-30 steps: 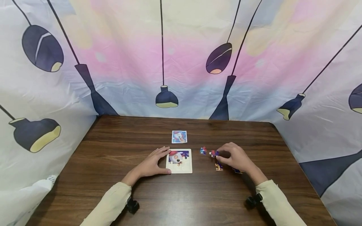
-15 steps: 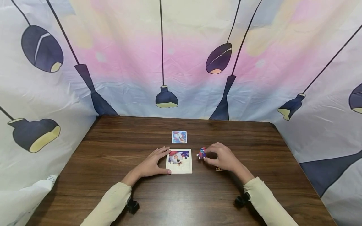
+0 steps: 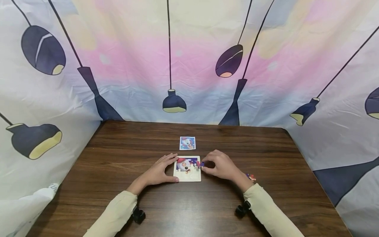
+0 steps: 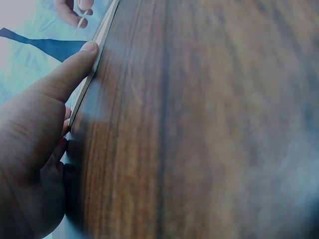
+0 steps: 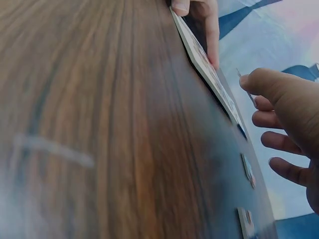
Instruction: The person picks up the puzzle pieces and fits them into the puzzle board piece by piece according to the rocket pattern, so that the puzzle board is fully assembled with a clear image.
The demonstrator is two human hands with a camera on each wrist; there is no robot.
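A square puzzle board (image 3: 189, 177) lies flat on the table, its picture of a white face with a red top partly filled in. My left hand (image 3: 161, 170) holds it by the left side, thumb at the near corner and fingers at the far one. Between thumb and forefinger my right hand (image 3: 223, 166) pinches a red and purple puzzle piece (image 3: 200, 164), which overlaps the board's right edge in the head view. From the right wrist, that piece shows as a thin edge (image 5: 247, 93) above the board (image 5: 204, 64), other fingers spread loosely.
Behind the board lies a small picture card (image 3: 187, 143) with the same face. Loose puzzle pieces (image 3: 251, 177) lie right of the right wrist; the right wrist view shows a piece (image 5: 248, 171) below that hand. A patterned cloth (image 3: 201, 65) hangs behind the wooden table (image 3: 142, 135).
My right hand has moved left with the pinched piece, from the loose pieces to the board's right edge. Pieces near its wrist have come into sight. My left hand stays put.
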